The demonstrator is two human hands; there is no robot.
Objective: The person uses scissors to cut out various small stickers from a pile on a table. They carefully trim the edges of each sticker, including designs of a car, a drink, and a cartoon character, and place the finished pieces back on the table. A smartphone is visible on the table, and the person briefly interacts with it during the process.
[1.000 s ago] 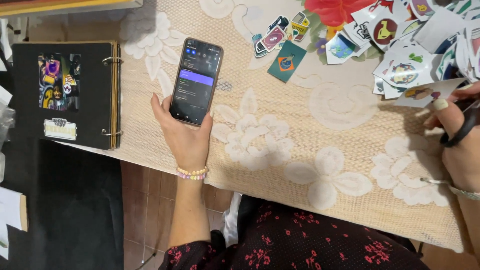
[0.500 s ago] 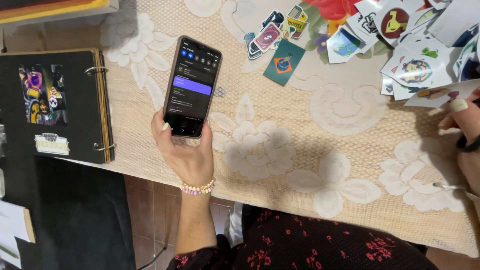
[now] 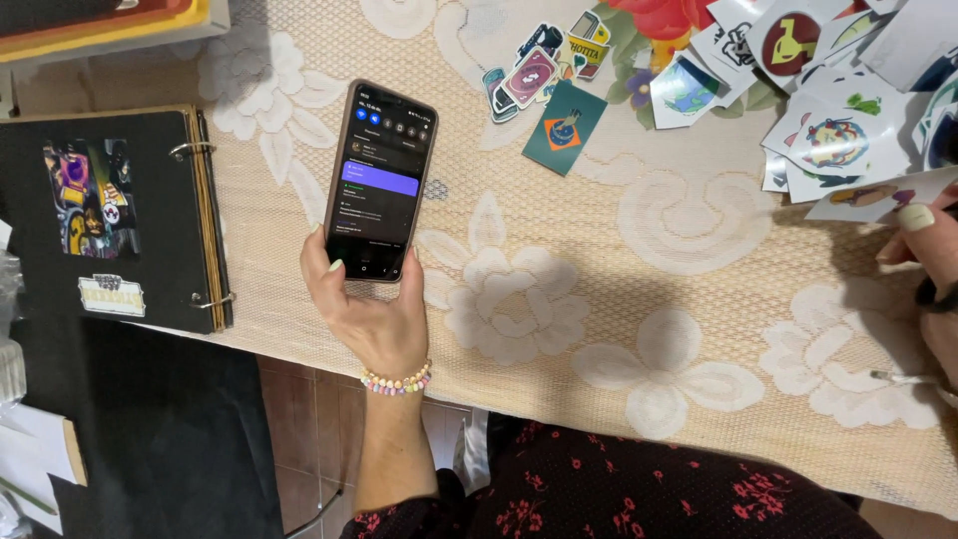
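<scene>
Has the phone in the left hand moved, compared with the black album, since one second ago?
Cannot tell for sure. The phone in the left hand sits about as far right of the black album as before; the whole view shifted, so the camera moved.

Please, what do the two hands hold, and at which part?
The left hand holds a dark smartphone by its lower end, fingers along both side edges. The right hand is at the frame edge; what it holds cannot be told.
</scene>
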